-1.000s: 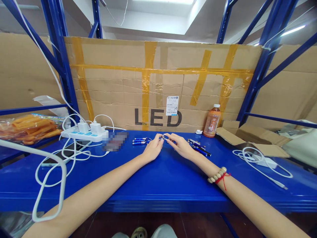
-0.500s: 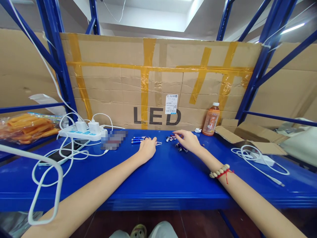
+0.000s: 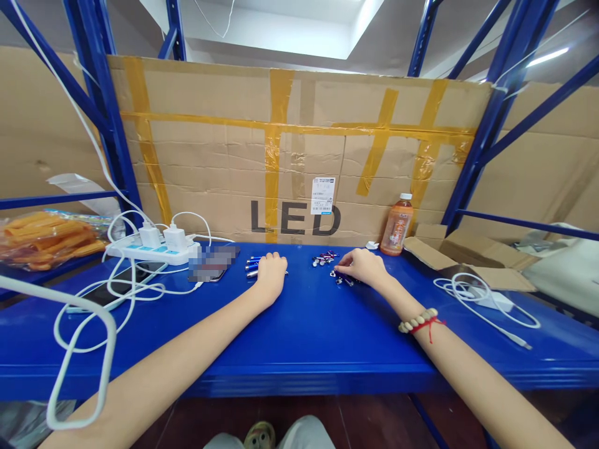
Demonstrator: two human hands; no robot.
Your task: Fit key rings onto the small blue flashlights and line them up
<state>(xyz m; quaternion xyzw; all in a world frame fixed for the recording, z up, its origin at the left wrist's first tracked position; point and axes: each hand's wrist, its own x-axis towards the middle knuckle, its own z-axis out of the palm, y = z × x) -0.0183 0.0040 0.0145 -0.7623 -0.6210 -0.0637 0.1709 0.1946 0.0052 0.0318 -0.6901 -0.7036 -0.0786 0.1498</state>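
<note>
My left hand (image 3: pixel 272 272) lies knuckles-up on the blue shelf (image 3: pixel 299 337), fingers curled around the nearest of a row of small blue tubes (image 3: pixel 253 264) with silver tips. My right hand (image 3: pixel 364 266) rests to the right, wearing a bead bracelet with a red string. Its fingertips are pinched together on a small metal piece in a dark cluster (image 3: pixel 340 278). Just beyond, between my hands, lies a little heap of blue and silver parts (image 3: pixel 324 258). What sits inside either hand is mostly hidden by the fingers.
An orange drink bottle (image 3: pixel 397 226) stands at the back right beside an opened carton (image 3: pixel 468 265). A white power strip (image 3: pixel 152 251) with chargers, looping white cables (image 3: pixel 116 293) and a phone (image 3: pixel 110 292) fill the left. Another white cable (image 3: pixel 486 299) lies right. A taped "LED" cardboard sheet (image 3: pixel 290 149) closes the back.
My hands, together at the middle a second ago holding a small ring piece, have parted. The left went to the row of blue tubes; the right reached to the scattered metal pieces.
</note>
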